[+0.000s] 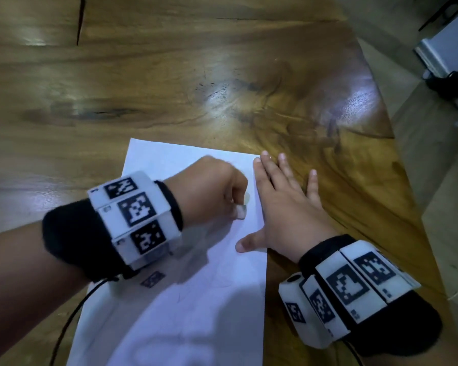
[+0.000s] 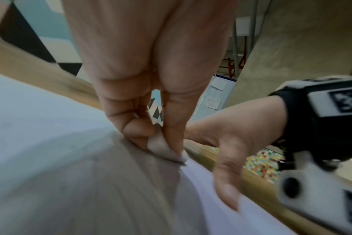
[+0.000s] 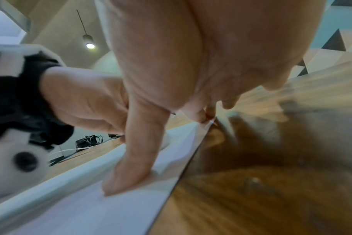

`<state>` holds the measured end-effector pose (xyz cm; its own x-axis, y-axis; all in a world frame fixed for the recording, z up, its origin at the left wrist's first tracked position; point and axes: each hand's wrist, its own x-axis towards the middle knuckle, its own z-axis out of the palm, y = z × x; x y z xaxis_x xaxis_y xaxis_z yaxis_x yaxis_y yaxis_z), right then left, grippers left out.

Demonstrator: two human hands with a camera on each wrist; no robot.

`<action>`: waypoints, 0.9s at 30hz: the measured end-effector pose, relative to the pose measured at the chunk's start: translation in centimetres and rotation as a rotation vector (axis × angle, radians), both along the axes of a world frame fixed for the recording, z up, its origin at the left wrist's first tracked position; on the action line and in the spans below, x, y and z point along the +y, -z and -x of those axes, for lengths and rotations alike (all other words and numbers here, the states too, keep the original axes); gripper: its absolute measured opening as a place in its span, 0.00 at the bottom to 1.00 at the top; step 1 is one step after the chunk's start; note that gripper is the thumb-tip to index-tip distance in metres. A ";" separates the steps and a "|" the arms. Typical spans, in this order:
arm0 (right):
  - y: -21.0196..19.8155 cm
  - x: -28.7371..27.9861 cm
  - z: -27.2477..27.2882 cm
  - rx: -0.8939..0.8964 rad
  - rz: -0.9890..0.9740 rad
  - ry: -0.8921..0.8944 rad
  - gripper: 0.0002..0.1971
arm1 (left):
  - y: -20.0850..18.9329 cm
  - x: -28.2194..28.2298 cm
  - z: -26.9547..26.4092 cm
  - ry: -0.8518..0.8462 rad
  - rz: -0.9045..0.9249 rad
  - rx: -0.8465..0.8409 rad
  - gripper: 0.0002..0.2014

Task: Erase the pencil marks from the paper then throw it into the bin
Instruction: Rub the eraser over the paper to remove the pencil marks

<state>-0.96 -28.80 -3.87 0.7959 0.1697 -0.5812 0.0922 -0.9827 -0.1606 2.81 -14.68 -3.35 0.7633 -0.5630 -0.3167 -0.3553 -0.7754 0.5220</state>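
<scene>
A white sheet of paper (image 1: pixel 196 299) lies on the wooden table (image 1: pixel 169 88), with faint pencil lines near its middle. My left hand (image 1: pixel 217 191) pinches a small whitish eraser (image 1: pixel 241 212) between thumb and fingers, its tip pressed on the sheet near the right edge. In the left wrist view the eraser (image 2: pixel 163 147) touches the paper (image 2: pixel 50 143). My right hand (image 1: pixel 283 207) lies flat with spread fingers over the paper's right edge, thumb on the sheet and the other fingers on the wood. The right wrist view shows that thumb (image 3: pixel 131 167) pressing the paper (image 3: pixel 90 206).
The table's right edge (image 1: pixel 407 180) runs diagonally close to my right wrist, with floor beyond it. A black cable (image 1: pixel 72 313) trails from my left wrist band over the table. No bin shows in any view.
</scene>
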 end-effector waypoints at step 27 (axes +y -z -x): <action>0.2 -1.1 -0.3 0.043 0.020 0.004 0.74 | -1.0 -1.1 -2.6 -0.128 -0.039 0.037 0.05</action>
<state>-0.71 -29.89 -4.06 0.7708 0.1544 -0.6181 0.0817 -0.9861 -0.1444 5.43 -15.83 -2.31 0.8157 -0.4480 -0.3660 -0.2329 -0.8334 0.5012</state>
